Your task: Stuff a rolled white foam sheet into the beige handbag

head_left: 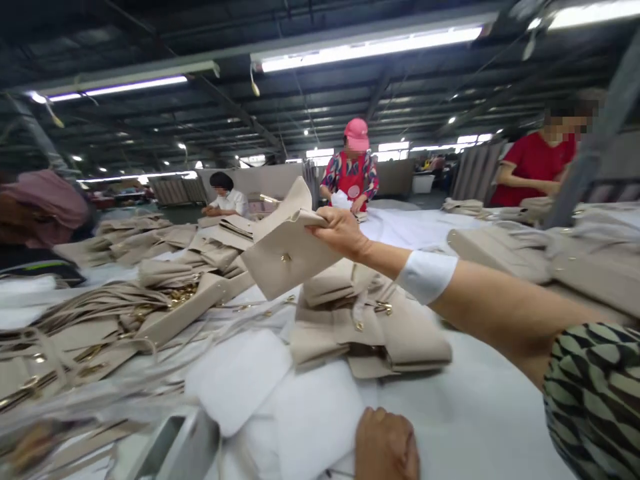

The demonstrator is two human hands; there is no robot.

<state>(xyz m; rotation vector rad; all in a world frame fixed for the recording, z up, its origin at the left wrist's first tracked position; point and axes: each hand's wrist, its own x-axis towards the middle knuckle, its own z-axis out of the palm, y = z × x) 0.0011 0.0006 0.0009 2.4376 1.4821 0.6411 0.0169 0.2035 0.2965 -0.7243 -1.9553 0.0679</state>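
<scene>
Clock directions are taken from the middle of the view. The two hands are well apart. The right hand (343,233) is clamped on the upper edge of a beige bag piece (267,260), which it holds up, tilted, near the centre and at about 8 o'clock from the knuckles. A small gold clasp (285,259) sits on the face of the piece, and a flap stands up at its top. A white band (427,275) wraps the forearm, and a patterned sleeve (595,393) covers the arm further back, at 4 o'clock.

The left hand (385,443), between 5 and 6 o'clock, has its fingers curled just beside white sheets (320,417); its underside is hidden, so I cannot tell whether it grips anything.

At 5 o'clock a pile of beige bags (415,343) with gold fittings lies on the desk (480,413). A grey box (193,443) stands at 7 o'clock. Around 8 o'clock lie beige straps (85,307) and a heap of gold hardware (183,293). More beige pieces (505,250) are stacked at 3 o'clock.

Across the desk, a co-worker in a pink cap (350,173) handles something white at 1 o'clock; another in red (537,163) is at 2 o'clock.
</scene>
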